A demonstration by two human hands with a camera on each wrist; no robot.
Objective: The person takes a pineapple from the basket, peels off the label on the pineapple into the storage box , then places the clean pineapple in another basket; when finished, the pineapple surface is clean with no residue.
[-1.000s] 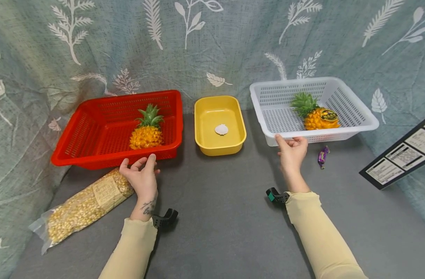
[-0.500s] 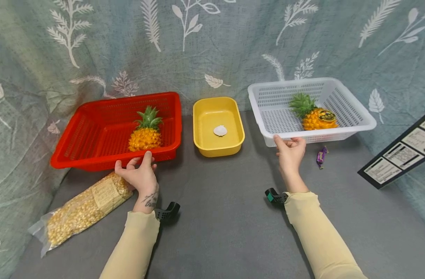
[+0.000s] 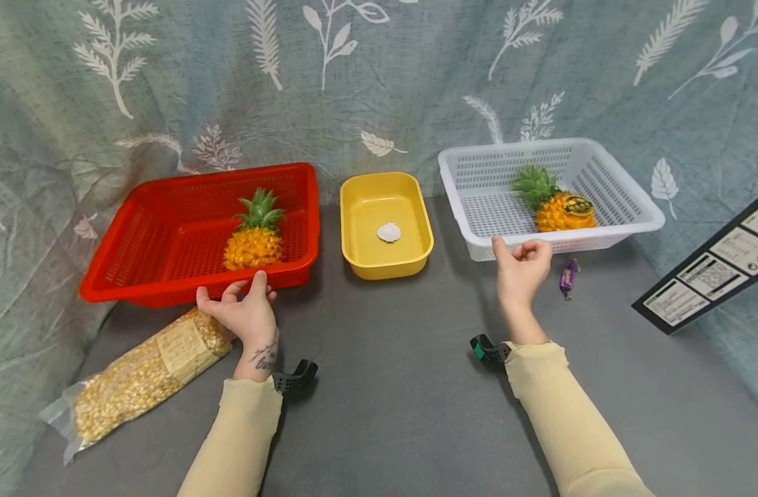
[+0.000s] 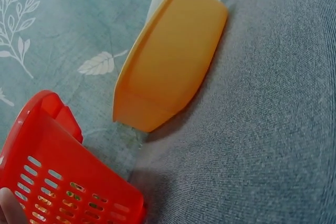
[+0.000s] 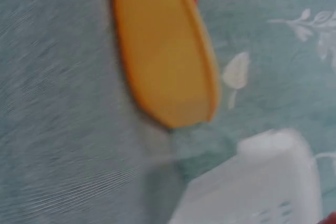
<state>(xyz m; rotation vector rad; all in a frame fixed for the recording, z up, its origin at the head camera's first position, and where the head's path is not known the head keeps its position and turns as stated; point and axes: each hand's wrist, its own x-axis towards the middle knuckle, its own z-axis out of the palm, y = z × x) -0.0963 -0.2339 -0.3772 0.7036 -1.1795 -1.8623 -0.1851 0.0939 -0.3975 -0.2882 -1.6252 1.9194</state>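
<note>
In the head view my left hand (image 3: 245, 314) grips the front rim of a red plastic basket (image 3: 168, 293), thumb on the rim and fingers curled beneath. A small pineapple (image 3: 253, 248) stands inside that basket. One fingertip (image 4: 11, 208) shows against the basket's wall in the left wrist view. My right hand (image 3: 520, 276) is at the front rim of a white basket (image 3: 627, 231), its fingers loosely bent. That basket holds another pineapple (image 3: 562, 210), lying on its side with a dark label. Only a sliver of a finger (image 5: 331, 219) appears in the blurred right wrist view.
Between the baskets stands a yellow tub (image 3: 388, 270) with a white shell-shaped piece (image 3: 389, 232) inside. A bag of corn kernels (image 3: 130, 386) lies front left. A purple wrapped candy (image 3: 567, 279) is near the white basket. A black labelled box (image 3: 708, 276) leans in from the right.
My left hand has come up and left onto the red basket's rim. My right hand has shifted slightly right along the white basket. The head view has panned a little.
</note>
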